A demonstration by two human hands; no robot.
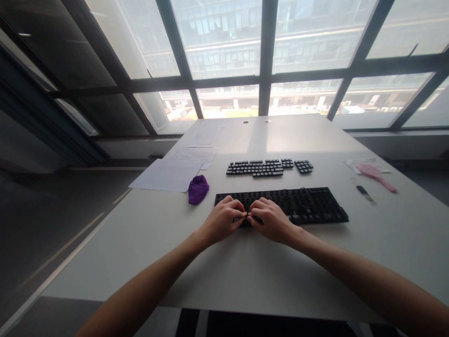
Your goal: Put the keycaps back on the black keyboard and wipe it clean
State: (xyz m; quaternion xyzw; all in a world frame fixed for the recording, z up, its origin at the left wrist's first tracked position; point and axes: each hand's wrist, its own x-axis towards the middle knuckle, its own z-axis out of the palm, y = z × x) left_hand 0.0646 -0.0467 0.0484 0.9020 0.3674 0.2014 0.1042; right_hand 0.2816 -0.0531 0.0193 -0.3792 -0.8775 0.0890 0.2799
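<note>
Both hands, left hand (224, 220) and right hand (268, 219), pinch narrowly at the near edge of the stripped keyboard (298, 205) on the worktop (245, 271); whatever they hold is hidden. A slip could bend a switch or scatter the loose keycaps (259, 167) beyond.

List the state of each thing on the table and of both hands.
Keyboard base: keycaps off, flat on the table.
Keycaps: laid out in rows behind the base.
Purple cloth: crumpled.
Papers: lying flat.
Pink brush: lying flat.
Left hand: fingers curled, at the base's near edge.
Right hand: likewise, fingertips meeting the left's.
</note>
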